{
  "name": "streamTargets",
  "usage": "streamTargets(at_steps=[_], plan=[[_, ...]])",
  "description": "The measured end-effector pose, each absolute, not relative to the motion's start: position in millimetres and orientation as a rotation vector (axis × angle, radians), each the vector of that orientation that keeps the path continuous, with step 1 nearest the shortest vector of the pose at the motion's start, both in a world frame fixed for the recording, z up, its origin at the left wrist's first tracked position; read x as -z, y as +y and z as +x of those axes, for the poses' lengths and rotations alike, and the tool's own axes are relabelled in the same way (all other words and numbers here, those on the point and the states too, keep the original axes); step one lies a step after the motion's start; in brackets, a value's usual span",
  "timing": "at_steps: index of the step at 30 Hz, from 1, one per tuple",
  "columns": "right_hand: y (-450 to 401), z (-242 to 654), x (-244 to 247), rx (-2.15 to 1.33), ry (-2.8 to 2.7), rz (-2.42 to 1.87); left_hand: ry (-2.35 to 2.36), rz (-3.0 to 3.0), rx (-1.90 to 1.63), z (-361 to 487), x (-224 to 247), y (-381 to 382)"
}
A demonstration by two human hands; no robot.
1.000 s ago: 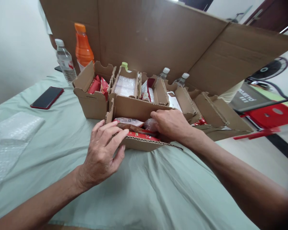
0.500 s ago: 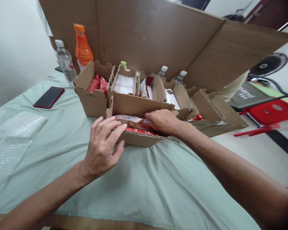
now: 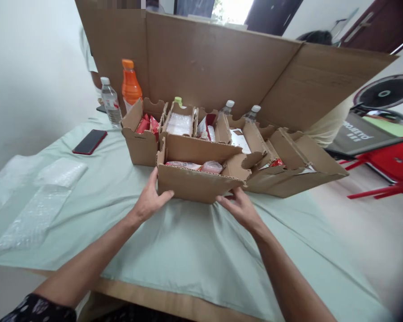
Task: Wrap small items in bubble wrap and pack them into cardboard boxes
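A long cardboard box sits at the front of the cloth-covered table, holding packets and a pinkish wrapped item. My left hand grips its left end, thumb on the front wall and fingers along the side. At the lower right corner, my right hand grips the same box, its fingertips partly hidden behind the corner. Directly behind stand more cardboard boxes: one with red packets, one with bubble-wrapped goods, and one with a white item.
A dark phone and sheets of bubble wrap lie on the left of the green cloth. An orange drink bottle and water bottles stand behind the boxes. A tall cardboard panel rises at the back; a red stool is at right.
My right hand has come out of the front box and moved down to its right corner. My left hand has shifted from the top edge to the left end. The camera view has shifted.
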State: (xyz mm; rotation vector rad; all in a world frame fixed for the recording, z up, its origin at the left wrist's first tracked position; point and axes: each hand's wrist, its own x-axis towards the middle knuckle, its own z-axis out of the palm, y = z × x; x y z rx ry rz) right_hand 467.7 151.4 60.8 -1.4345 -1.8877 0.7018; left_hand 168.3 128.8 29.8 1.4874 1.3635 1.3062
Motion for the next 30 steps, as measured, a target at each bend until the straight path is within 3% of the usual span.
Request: streamTargets(at_steps=[5,14,22,30], plan=[[131,446,-43,-0.703,-1.714,-1.410,1.320,1.435,-1.396,190,-34,106],[15,422,-49,-0.601,-1.839,-1.423,1.594,1.344,-1.328,153,-1,-42],[68,373,-70,-0.688,-1.810,-1.291,1.571,1.412,-1.572,134,-53,2],[-8,417,-52,-0.570,-1.674,-1.452,1.547,1.451,-1.403,173,-24,-51]])
